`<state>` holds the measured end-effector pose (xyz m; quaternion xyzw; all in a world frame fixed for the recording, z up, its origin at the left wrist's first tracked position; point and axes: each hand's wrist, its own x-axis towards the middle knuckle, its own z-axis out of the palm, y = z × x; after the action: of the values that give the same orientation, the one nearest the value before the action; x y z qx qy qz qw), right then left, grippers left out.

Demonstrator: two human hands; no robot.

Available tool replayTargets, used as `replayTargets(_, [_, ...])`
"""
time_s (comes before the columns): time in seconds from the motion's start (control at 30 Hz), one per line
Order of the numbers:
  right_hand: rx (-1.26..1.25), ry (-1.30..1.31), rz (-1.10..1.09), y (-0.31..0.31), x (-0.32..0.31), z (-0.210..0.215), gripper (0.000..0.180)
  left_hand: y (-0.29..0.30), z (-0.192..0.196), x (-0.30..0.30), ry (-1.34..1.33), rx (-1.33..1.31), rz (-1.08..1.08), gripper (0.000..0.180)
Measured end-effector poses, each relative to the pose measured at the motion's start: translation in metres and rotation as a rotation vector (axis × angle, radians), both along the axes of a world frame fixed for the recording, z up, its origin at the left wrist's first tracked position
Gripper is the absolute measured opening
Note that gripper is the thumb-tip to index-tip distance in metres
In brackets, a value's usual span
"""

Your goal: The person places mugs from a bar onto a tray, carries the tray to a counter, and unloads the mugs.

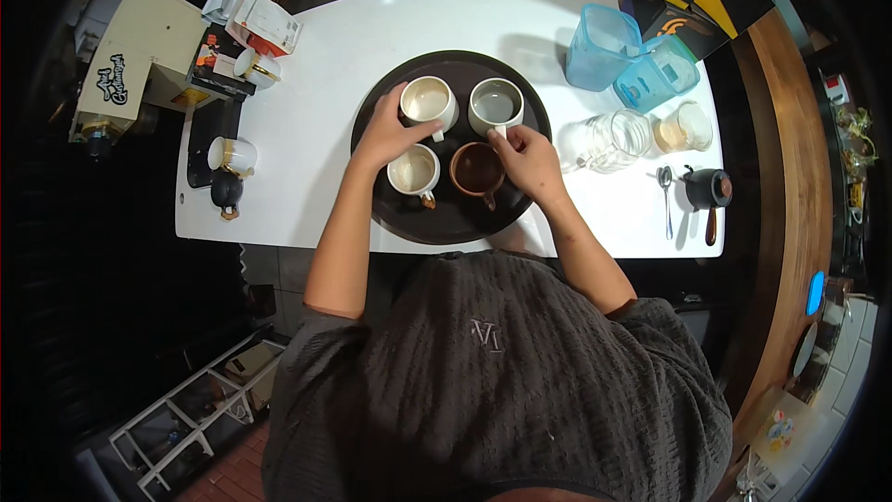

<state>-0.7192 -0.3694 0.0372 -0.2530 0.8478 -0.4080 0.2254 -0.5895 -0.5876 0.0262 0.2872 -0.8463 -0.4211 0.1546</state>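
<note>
A round dark tray point(446, 222) carries a cream cup point(429, 98) at its back left and a pale cup with a grey inside point(498, 102) at its back right. My left hand point(383, 138) wraps the side of the cream cup, its thumb across the front near the handle. With thumb and fingers, my right hand point(531, 160) pinches the handle of the grey-lined cup. Nearer to me on the tray stand another cream cup point(413, 169) with a brownish handle and a brown cup point(476, 168), both untouched.
Right on the white table point(316, 130) are blue plastic containers point(599, 46), a clear glass pitcher point(618, 139), a glass point(686, 125), a spoon point(666, 200) and a black pot point(708, 188). Left stand a beige machine point(149, 42), a white cup point(232, 156) and a small black vessel point(226, 191).
</note>
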Motion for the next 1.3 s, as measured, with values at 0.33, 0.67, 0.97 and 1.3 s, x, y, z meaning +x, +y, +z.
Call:
replayTargets(0.33, [-0.255,-0.544,0.021,-0.008,-0.002,-0.011,0.032,0.008,0.015,-0.013,-0.080,0.009,0.097,0.075])
replayTargets(0.67, [-0.311,-0.303,-0.039,-0.030,-0.003,0.003,0.036,-0.085,0.015,0.067,0.124,-0.040,0.373,0.075])
replayTargets(0.97, [-0.286,-0.240,-0.055,-0.096,0.036,0.044,0.038,-0.217,-0.008,0.130,-0.162,-0.129,0.657,0.085])
replayTargets(1.3, [-0.309,-0.297,-0.117,-0.116,0.077,0.028,0.034,-0.262,-0.021,0.140,-0.190,-0.110,0.739,0.085])
